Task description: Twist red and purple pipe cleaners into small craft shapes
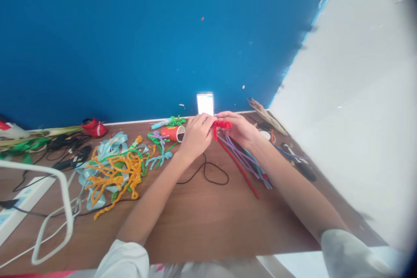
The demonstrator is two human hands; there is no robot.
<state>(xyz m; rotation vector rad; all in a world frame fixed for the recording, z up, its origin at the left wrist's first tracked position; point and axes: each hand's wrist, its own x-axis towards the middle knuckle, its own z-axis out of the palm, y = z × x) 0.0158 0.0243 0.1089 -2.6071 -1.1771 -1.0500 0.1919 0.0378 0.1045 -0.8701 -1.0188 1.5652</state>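
Observation:
Between my two hands is a red pipe cleaner (223, 125), coiled into a thick fuzzy roll with a short end hanging down. My left hand (199, 132) has its fingers closed at the roll's left end. From the right, my right hand (239, 128) pinches the roll, its fingers bent around the far side. A straight red pipe cleaner (239, 167) slants across the table below my right hand; whether it joins the coil I cannot tell. Several purple and blue pipe cleaners (249, 160) lie in a bundle under my right forearm.
Orange twisted pipe cleaners (125, 171) and pale blue ribbon (112, 145) are heaped at left. A red paper cup (171, 133) lies on its side near a lit phone screen (205, 104). A white power strip (24, 204), a white bent frame (67, 200) and a black cable (211, 176) are nearby.

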